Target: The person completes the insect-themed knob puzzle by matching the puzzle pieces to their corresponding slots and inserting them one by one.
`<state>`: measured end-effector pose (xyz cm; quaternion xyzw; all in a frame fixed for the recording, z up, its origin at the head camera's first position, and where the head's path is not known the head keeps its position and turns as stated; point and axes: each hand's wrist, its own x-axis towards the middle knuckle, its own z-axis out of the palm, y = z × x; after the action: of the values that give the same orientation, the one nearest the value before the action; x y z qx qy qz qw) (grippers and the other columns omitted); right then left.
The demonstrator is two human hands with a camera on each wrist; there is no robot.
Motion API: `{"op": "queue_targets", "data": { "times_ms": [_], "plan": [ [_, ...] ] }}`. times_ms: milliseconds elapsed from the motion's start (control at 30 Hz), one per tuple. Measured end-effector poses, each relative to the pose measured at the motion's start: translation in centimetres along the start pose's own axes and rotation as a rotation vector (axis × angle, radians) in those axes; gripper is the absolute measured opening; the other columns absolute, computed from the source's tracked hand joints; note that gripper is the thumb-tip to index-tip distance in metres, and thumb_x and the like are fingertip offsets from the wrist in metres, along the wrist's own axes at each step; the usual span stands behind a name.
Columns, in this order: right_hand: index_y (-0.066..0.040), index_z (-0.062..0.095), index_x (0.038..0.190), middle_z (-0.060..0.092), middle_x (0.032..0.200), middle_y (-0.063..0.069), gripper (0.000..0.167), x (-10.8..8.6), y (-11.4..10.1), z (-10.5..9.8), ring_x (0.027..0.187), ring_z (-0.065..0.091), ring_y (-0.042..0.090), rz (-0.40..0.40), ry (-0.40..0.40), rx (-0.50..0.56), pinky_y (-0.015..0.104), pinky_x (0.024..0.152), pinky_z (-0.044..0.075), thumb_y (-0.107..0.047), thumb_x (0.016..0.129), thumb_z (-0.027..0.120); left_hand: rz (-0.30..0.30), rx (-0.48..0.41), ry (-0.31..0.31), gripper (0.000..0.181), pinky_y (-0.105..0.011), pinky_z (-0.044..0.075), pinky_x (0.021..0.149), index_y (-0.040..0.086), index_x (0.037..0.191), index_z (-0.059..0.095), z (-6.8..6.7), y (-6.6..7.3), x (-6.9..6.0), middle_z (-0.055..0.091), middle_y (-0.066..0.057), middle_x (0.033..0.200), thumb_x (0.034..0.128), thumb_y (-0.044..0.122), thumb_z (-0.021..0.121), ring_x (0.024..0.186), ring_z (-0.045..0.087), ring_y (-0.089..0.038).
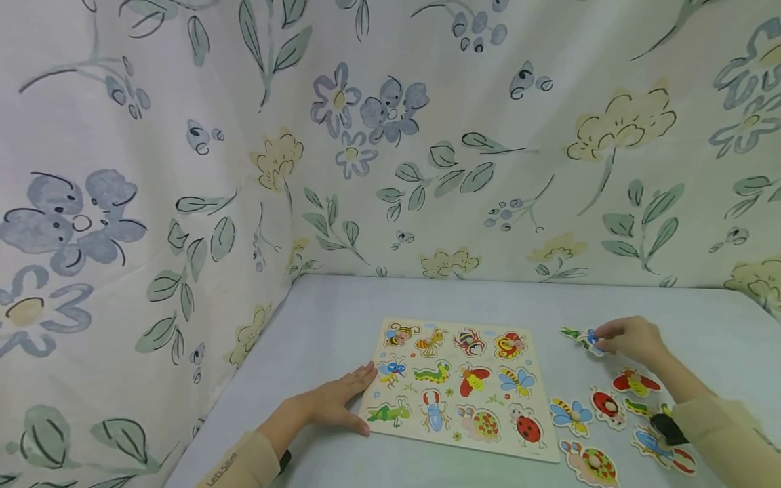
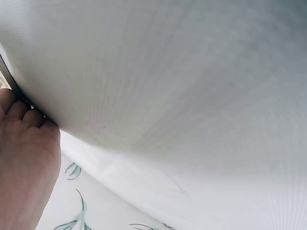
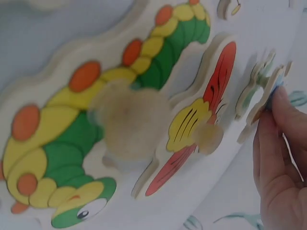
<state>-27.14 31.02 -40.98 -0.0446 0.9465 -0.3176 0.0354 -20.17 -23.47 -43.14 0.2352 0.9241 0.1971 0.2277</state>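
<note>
Head view: The puzzle board [image 1: 453, 401] lies flat on the desk [image 1: 342, 305], left of the loose pieces. The left hand [image 1: 338, 401] rests at the board's left edge, fingers extended and thumb near the near left corner; this placement probably steadies the board. The right hand [image 1: 631, 342] is narrowed in a pinch on the blue insect piece [image 1: 592, 341], at the far right of the board. The grasshopper piece [image 1: 571, 332] lies just beside it, to the left. Nearer, the dragonfly piece [image 1: 572, 415], ladybug piece [image 1: 608, 407], red-winged piece [image 1: 636, 383], caterpillar piece [image 1: 636, 406], beetle piece [image 1: 655, 447] and snail piece [image 1: 592, 464] form a loose group, presumably set to the right for easy reach by that hand.

Left wrist view: A pale surface [image 2: 168, 86], probably the desk cover, fills most of the view. The left hand shows at the left; its hold cannot be told here.

Right wrist view: Thumb and fingers pinch the blue insect piece; whether it is clear of the desk cannot be told. The caterpillar piece and red-winged piece lie with their knobs upward, which should suit a fingertip grip
</note>
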Motion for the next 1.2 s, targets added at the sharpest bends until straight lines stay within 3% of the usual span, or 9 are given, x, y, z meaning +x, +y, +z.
{"op": "queue_targets", "data": {
  "times_ms": [600, 1000, 1200],
  "plan": [
    [0.010, 0.069, 0.098, 0.067, 0.082, 0.008, 0.019, -0.1, -2.8, 2.2, 0.071, 0.055, 0.021, -0.001, -0.032, 0.055, 0.031, 0.060, 0.048, -0.004, 0.086, 0.071, 0.002, 0.005, 0.011, 0.107, -0.052, 0.019, 0.116, 0.009, 0.156, 0.019, 0.1, 0.0, -0.1, 0.011, -0.005, 0.163, 0.0767, 0.055, 0.074, 0.147, 0.014, -0.029],
    [0.009, 0.070, 0.093, 0.066, 0.075, 0.003, 0.016, -0.3, -3.9, 3.6, 0.067, 0.054, 0.018, -0.088, -0.032, 0.058, 0.030, 0.057, 0.045, -0.004, 0.084, 0.072, -0.003, 0.003, 0.009, 0.106, -0.052, 0.019, 0.116, 0.010, 0.156, 0.020, 0.0, 0.2, -0.1, 0.011, -0.005, 0.163, 0.0768, 0.054, 0.075, 0.147, 0.014, -0.028],
    [0.006, 0.070, 0.091, 0.066, 0.074, 0.002, 0.014, -0.4, -4.5, 4.1, 0.067, 0.055, 0.018, -0.076, -0.042, 0.065, 0.031, 0.058, 0.046, -0.006, 0.084, 0.073, -0.008, 0.003, 0.009, 0.107, -0.051, 0.019, 0.117, 0.010, 0.156, 0.019, 0.0, 0.0, 0.0, 0.011, -0.005, 0.163, 0.0763, 0.056, 0.075, 0.147, 0.014, -0.028]
  ]
}}
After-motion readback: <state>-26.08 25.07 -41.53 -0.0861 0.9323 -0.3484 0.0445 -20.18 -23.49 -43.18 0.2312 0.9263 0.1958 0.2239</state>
